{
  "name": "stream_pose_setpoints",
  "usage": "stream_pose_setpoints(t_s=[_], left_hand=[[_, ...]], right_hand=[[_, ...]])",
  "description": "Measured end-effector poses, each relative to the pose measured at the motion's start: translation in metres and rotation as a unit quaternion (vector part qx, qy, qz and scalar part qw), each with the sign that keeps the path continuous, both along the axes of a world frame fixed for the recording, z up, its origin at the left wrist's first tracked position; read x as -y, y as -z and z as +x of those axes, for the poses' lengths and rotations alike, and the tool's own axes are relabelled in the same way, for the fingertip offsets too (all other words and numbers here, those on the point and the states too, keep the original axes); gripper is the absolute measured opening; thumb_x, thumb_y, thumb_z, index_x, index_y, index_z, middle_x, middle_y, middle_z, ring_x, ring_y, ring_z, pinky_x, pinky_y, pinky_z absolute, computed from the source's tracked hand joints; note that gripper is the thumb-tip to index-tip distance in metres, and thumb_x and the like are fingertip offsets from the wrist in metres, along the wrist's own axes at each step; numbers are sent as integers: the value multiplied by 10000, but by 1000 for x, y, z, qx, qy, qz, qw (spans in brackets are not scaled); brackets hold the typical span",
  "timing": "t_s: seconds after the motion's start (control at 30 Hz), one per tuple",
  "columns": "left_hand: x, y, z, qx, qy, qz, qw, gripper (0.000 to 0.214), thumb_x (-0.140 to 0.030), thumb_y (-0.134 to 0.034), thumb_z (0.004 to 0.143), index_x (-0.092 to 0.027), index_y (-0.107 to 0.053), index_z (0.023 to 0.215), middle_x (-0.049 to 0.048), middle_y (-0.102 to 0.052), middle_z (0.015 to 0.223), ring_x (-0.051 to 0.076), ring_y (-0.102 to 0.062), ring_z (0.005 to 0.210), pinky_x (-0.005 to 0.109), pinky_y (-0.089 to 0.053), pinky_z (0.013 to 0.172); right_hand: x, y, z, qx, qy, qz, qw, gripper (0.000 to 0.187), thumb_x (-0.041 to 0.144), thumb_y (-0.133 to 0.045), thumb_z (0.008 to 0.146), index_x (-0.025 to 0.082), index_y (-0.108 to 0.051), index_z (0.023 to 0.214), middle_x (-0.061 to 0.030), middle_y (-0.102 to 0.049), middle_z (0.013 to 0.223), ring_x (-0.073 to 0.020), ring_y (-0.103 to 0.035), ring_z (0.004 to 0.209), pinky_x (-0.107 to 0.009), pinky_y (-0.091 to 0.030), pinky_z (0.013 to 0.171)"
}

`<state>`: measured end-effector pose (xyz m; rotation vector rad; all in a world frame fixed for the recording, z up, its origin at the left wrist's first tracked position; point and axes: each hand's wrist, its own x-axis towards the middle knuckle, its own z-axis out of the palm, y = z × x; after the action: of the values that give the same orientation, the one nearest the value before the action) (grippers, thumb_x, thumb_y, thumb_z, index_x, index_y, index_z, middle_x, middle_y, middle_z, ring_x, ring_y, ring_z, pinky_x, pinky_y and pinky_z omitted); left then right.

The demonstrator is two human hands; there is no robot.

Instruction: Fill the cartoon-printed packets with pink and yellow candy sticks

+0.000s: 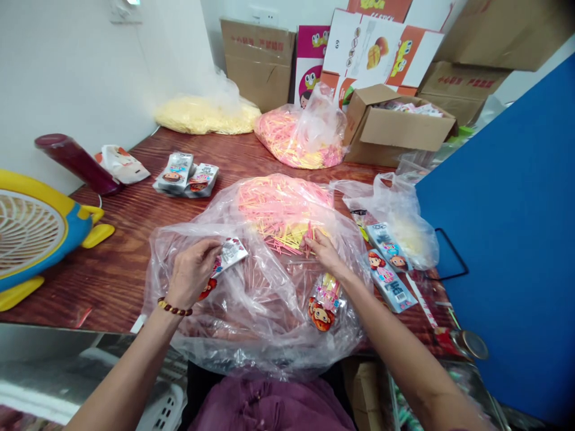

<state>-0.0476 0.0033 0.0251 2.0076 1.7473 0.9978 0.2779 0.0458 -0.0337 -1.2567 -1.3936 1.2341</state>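
My left hand (193,272) is closed on a small printed packet (231,254) with a red-haired cartoon figure, held over the left side of a large see-through plastic bag (269,299). Inside the spread bag lies a heap of thin pink and yellow sticks (283,203). At the heap's near right edge, my right hand (321,248) pinches a few of these sticks between thumb and fingers. Below my right wrist, a filled packet (327,302) with sticks showing through it rests on the plastic.
Flat packets lie in stacks at left (186,176) and right (390,281). Behind are bags of pink sticks (299,137) and yellow sticks (206,114), plus an open carton (404,134). A yellow-blue fan (40,230) and dark red bottle (78,164) stand left; a blue panel (507,209) borders the right.
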Motion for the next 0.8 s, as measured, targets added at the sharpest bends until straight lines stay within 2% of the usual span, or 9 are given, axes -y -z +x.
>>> stream_pose_setpoints(t_s=[0.1,0.2,0.3,0.43,0.53,0.6,0.73,0.8], left_hand=[[3,-7,8,49,15,3,999,245,-366,-510,880,-187,-671,924,34,-724,834,184,-664,737,273,-495,704],[7,-6,17,76,41,-7,996,232,-359,-517,888,-186,-665,929,36,-723,855,178,-664,758,263,-498,715],[10,-1,24,86,46,-20,995,222,-356,-534,884,-183,-669,918,37,-723,860,178,-661,773,261,-494,719],[12,3,29,127,41,-37,990,225,-362,-551,877,-183,-682,918,32,-719,847,177,-654,765,262,-492,705],[13,-1,31,154,51,-56,985,230,-372,-555,874,-175,-674,889,33,-703,822,174,-641,740,264,-491,689],[14,-6,31,165,58,-74,982,240,-383,-555,870,-170,-663,893,37,-699,827,178,-638,744,271,-496,690],[15,-11,32,202,70,-109,971,242,-392,-596,832,-174,-656,916,42,-713,854,193,-649,778,289,-516,710],[16,-11,33,224,81,-124,963,237,-387,-622,815,-170,-664,902,43,-714,842,192,-648,776,291,-514,711]], right_hand=[[12,9,-15,-55,29,11,998,224,409,-597,807,224,-525,911,19,-591,804,-147,-543,721,-270,-434,676],[22,22,-23,-48,45,6,998,202,376,-604,801,226,-556,929,26,-572,777,-146,-518,695,-271,-425,671],[26,30,-24,-26,48,17,998,157,368,-596,807,222,-566,855,28,-561,735,-149,-508,690,-267,-414,665],[30,28,-24,7,30,20,999,151,377,-565,846,229,-569,874,29,-578,734,-146,-501,661,-255,-398,619],[34,27,-26,76,26,11,997,169,367,-569,843,221,-533,766,33,-559,695,-147,-497,662,-253,-397,626],[36,27,-27,98,17,3,995,173,364,-552,853,216,-539,765,27,-575,707,-150,-511,681,-256,-407,647],[41,29,-29,43,22,9,999,198,400,-507,888,224,-590,926,8,-629,808,-153,-545,706,-261,-433,659],[42,30,-30,46,25,19,998,194,412,-533,875,225,-584,875,12,-611,774,-153,-541,696,-262,-436,658]])
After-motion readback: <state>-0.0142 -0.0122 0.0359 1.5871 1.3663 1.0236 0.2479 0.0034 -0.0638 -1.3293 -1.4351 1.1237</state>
